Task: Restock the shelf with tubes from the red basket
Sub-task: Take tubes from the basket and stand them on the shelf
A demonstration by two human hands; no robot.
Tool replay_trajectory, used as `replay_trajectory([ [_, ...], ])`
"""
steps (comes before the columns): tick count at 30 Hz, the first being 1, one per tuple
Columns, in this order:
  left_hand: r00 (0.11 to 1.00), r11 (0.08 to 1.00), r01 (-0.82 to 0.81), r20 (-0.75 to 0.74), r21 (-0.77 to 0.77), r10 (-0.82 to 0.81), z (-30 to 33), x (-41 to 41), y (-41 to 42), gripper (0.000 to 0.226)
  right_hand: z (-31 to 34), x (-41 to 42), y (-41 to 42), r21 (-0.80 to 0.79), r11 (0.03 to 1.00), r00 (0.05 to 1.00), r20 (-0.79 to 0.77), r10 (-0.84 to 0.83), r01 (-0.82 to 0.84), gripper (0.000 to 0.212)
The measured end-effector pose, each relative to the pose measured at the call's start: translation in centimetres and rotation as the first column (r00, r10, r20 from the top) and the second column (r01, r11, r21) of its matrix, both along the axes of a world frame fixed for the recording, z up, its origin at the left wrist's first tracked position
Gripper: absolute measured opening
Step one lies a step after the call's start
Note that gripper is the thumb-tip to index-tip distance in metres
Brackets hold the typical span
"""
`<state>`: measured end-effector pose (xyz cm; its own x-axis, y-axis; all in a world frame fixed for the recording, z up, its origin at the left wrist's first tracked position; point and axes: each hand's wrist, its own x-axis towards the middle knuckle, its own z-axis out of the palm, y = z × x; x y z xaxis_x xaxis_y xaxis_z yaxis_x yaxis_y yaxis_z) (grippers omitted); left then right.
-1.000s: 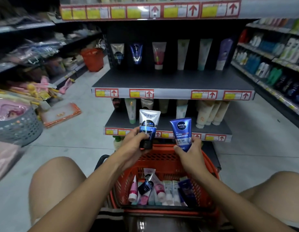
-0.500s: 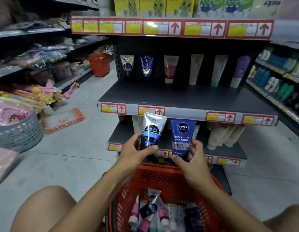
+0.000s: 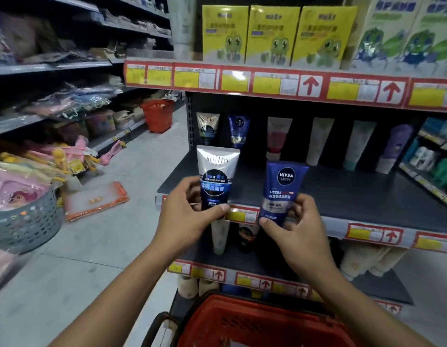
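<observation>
My left hand (image 3: 186, 216) grips a silver and dark blue cleanser tube (image 3: 216, 176) by its lower end, upright. My right hand (image 3: 295, 234) pinches a blue Nivea Men tube (image 3: 282, 189) near its cap, upright too. Both tubes hang in front of the middle shelf's (image 3: 342, 194) front edge. Along that shelf's back wall stands a row of tubes, among them a matching silver tube (image 3: 208, 128) and a blue tube (image 3: 238, 130). The red basket (image 3: 255, 321) sits below my arms at the bottom edge, its contents out of sight.
Yellow and green boxes (image 3: 272, 33) fill the top shelf. More tubes stand on the lower shelf (image 3: 220, 236). A grey basket (image 3: 24, 219) and an orange-edged pack (image 3: 96, 200) lie on the floor at left. Another red basket (image 3: 158, 116) stands far down the aisle.
Both hands have risen with their tubes from above the basket up to the middle shelf's front edge. The view has tilted upward, so the basket's contents dropped out of sight.
</observation>
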<state>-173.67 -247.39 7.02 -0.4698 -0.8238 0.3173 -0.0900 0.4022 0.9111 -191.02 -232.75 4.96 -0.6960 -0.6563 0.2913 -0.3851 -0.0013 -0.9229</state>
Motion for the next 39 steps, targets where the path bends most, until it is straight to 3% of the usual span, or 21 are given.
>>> replay_trajectory([
  [7, 0.973, 0.985, -0.103, 0.193, -0.137, 0.129, 1.6, -2.5, -6.2, 0.060, 1.5, -1.9, -6.7, 0.101, 0.989, 0.980, -0.177, -0.087, 0.106, 0.058],
  [13, 0.942, 0.967, -0.151, 0.266, -0.205, 0.204, 0.7, -3.4, -8.2, 0.061, 1.2, -2.4, -9.3, 0.170, 0.962, 0.943, -0.292, -0.159, 0.215, 0.060],
  [17, 0.913, 0.936, -0.214, 0.283, -0.279, 0.293, 0.3, -3.6, -7.5, 0.076, 0.8, -1.8, -9.1, 0.173, 0.946, 0.900, -0.393, -0.190, 0.276, 0.063],
  [19, 0.895, 0.928, -0.228, 0.311, -0.295, 0.319, 0.4, -3.8, -7.3, 0.070, 0.7, -1.4, -9.0, 0.190, 0.934, 0.879, -0.436, -0.196, 0.302, 0.060],
  [23, 0.839, 0.933, -0.246, 0.425, -0.263, 0.341, 1.1, -4.5, -9.0, 0.061, 1.5, -2.1, -10.6, 0.306, 0.906, 0.887, -0.440, -0.139, 0.294, 0.044],
  [27, 0.805, 0.945, -0.207, 0.505, -0.253, 0.311, 1.7, -6.0, -12.2, 0.068, 2.4, -4.0, -13.8, 0.392, 0.885, 0.909, -0.409, -0.078, 0.252, 0.045],
  [35, 0.808, 0.956, -0.199, 0.515, -0.217, 0.285, 1.5, -9.4, -18.3, 0.074, 1.9, -7.9, -20.0, 0.415, 0.891, 0.911, -0.413, 0.003, 0.185, 0.020],
  [39, 0.826, 0.950, -0.226, 0.475, -0.216, 0.304, 1.2, -10.5, -20.6, 0.070, 1.4, -9.1, -22.6, 0.427, 0.876, 0.893, -0.451, -0.010, 0.226, 0.038],
])
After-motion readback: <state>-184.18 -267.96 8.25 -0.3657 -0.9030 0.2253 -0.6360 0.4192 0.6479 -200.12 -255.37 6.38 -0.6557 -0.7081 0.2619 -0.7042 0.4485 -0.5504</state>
